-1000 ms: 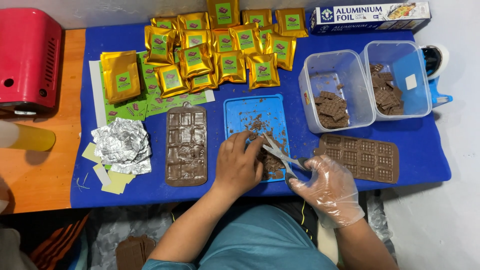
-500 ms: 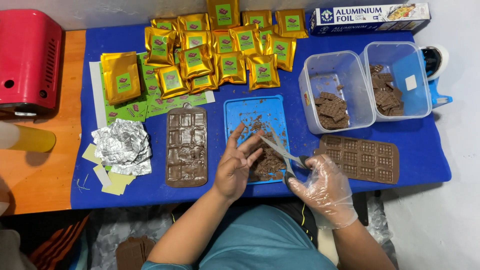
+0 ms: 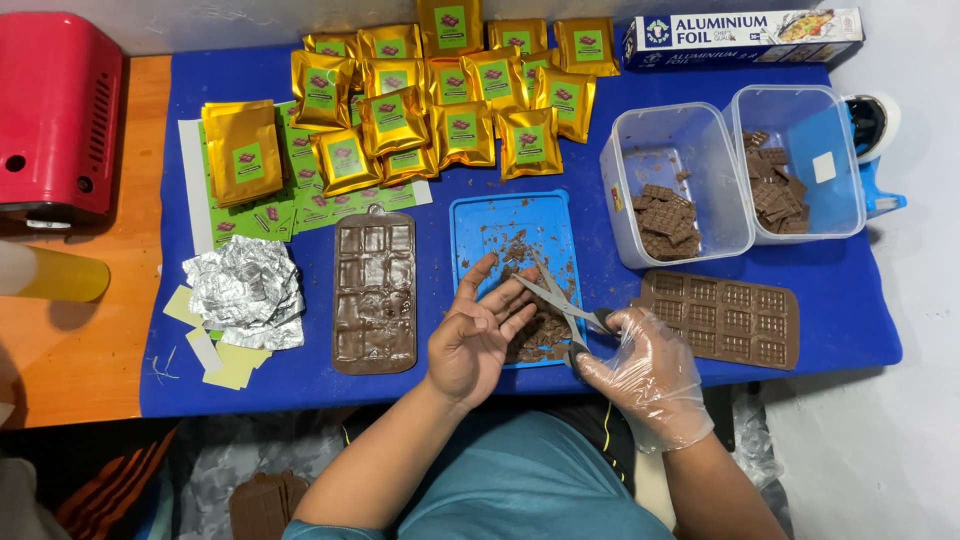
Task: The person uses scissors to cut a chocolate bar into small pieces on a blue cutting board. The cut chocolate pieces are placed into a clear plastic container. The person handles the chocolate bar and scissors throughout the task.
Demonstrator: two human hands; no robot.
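Now gloved right hand clamped on scissors, left hand spread over blue tray

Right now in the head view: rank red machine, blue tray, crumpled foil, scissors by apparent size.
1. red machine, though cut off by the frame edge
2. blue tray
3. crumpled foil
4. scissors, partly hidden in the right hand

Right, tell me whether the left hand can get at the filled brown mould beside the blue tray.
Probably yes. The left hand lies bare and open on the blue tray, holding nothing, and the filled brown mould sits just to its left with nothing between them.
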